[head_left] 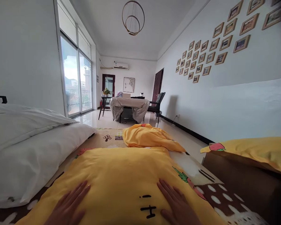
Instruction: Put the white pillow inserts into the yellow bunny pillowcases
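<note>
A yellow pillow (121, 172) with printed black lettering and red-and-green fruit pictures lies flat right before me. My left hand (69, 203) rests on its left part, fingers stretched out and palm down. On the right part, beside the lettering, my right hand (176, 203) lies flat with its fingers extended. Beyond the pillow's far edge is a crumpled yellow cloth (147, 136). Under these spreads a patterned bed cover (110, 137) in beige, brown and white.
White pillows (37, 150) are stacked at the left. At the right, another yellow pillow or cloth (255, 151) tops a brown box-like thing (234, 172). Farther off stand a covered table (128, 102), a black chair (158, 101) and a small plant stand (105, 100).
</note>
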`<state>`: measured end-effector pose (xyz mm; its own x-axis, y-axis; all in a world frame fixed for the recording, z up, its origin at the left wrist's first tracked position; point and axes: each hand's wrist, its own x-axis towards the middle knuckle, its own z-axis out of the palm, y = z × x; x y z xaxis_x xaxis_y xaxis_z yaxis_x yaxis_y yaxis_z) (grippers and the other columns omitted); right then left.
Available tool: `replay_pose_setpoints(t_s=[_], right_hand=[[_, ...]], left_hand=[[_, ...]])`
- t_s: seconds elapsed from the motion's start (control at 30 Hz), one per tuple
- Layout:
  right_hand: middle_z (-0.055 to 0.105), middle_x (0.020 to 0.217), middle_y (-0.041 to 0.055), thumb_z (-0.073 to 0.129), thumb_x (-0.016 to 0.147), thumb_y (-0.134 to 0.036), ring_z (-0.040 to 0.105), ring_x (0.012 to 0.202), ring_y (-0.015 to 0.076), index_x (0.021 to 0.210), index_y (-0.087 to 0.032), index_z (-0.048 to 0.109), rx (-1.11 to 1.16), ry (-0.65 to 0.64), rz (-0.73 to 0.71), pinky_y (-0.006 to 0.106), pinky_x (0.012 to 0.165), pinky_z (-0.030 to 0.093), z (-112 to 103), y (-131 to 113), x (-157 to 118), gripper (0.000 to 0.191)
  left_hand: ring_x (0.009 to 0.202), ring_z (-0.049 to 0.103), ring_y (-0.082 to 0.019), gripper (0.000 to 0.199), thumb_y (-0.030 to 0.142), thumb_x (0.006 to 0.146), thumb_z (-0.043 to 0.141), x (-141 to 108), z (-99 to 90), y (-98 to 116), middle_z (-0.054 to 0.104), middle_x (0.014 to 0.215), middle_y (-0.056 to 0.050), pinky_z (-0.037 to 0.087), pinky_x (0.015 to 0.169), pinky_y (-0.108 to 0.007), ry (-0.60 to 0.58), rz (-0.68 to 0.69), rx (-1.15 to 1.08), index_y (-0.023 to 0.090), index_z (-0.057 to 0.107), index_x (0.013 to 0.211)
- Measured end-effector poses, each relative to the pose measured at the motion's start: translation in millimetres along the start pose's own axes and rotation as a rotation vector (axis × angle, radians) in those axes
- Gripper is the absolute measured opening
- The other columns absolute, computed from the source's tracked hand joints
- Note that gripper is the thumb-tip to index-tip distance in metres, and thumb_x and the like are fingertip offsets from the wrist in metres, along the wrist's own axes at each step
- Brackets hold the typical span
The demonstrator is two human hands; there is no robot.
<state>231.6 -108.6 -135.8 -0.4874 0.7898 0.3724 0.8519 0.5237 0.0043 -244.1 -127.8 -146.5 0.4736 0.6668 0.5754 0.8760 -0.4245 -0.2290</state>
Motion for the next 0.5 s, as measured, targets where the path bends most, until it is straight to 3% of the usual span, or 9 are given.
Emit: replay_pose_setpoints(t_s=[0.13,0.5], right_hand=[[0.028,0.152,0.0042,0.044,0.094,-0.051,0.037,0.136,0.0283,0.15,-0.032,0.01,-0.008,0.006,0.024,0.046,0.106,0.039,-1,-1,-6,0.069],[0.035,0.149,0.0046,0.048,0.093,-0.047,0.042,0.133,0.0268,0.151,-0.031,0.007,-0.062,0.109,-0.015,0.042,0.101,0.044,-1,-5,-10,0.073]], left_hand=[[0.132,0.045,-0.016,0.065,0.038,0.094,0.043,-23,17.8,-11,0.041,0.148,0.003,0.05,0.097,-0.029,0.003,-0.114,-0.014,0.033,0.012,0.151],[0.128,0.049,-0.021,0.072,0.035,0.091,0.044,-23,23.0,-16,0.041,0.146,0.002,0.053,0.094,-0.037,-0.041,-0.122,-0.041,0.039,0.003,0.15]])
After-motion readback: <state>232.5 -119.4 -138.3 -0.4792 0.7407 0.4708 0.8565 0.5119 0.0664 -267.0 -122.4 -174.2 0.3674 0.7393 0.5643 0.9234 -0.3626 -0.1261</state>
